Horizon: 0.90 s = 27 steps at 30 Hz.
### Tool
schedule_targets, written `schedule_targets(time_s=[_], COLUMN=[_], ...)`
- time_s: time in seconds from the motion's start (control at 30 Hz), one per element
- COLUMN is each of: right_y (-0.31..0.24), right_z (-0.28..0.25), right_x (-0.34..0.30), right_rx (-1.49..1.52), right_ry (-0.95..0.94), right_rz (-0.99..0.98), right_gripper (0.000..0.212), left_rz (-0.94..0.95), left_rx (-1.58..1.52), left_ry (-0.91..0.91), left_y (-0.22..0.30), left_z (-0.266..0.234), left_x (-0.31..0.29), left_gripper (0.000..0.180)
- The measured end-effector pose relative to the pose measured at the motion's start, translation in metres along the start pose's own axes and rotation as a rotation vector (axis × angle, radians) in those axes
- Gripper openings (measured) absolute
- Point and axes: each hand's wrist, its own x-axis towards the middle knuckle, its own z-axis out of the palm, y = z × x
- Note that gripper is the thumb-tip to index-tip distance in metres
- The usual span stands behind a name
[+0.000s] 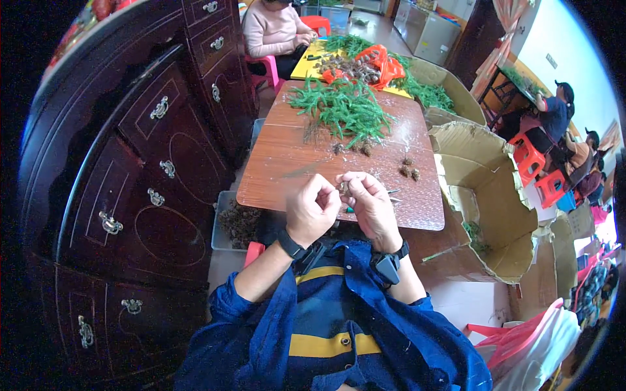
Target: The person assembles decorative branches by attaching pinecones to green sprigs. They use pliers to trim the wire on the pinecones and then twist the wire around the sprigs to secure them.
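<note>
Above the near edge of the brown table [274, 163], my left hand [313, 210] and my right hand [370, 207] meet with curled fingers. A small brownish pine cone [343, 188] shows between the fingertips, pinched by my right hand. My left thumb and forefinger are pressed together beside it; what they grip is too small to make out. Partly hidden by my right hand lies a tool with metal tips [394, 195]. Several loose pine cones [409, 170] rest just beyond, and a pile of green artificial pine sprigs [345, 111] covers the table's far part.
A large open cardboard box [486, 137] stands right of the table, another box [456, 85] behind it. At left is a dark wooden cabinet [143, 189], with a clear bin [225, 238] of brown pieces nearby. A person [277, 32] sits across; others work far right.
</note>
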Motion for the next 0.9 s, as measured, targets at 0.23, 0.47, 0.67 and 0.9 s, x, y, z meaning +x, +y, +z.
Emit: schedule_targets(time_s=[0.23, 0.47, 0.67, 0.9], right_y=[-0.001, -0.007, -0.008, -0.012], right_z=[-0.005, -0.013, -0.01, -0.005], right_x=[0.002, -0.001, -0.006, -0.011], right_rx=[0.003, 0.021, 0.041, 0.058], right_ry=[-0.054, -0.164, -0.185, -0.207], right_rz=[-0.081, -0.071, -0.078, -0.083], right_gripper=[0.02, 0.018, 0.02, 0.02], left_rz=[-0.082, -0.125, -0.139, -0.301], left_rx=[-0.141, -0.245, -0.355, -0.609], left_ry=[-0.039, -0.065, -0.094, -0.212], left_y=[0.004, 0.005, 0.003, 0.013], left_z=[-0.005, -0.013, -0.013, -0.015], left_x=[0.003, 0.005, 0.004, 0.004], left_gripper=[0.009, 0.026, 0.031, 0.021])
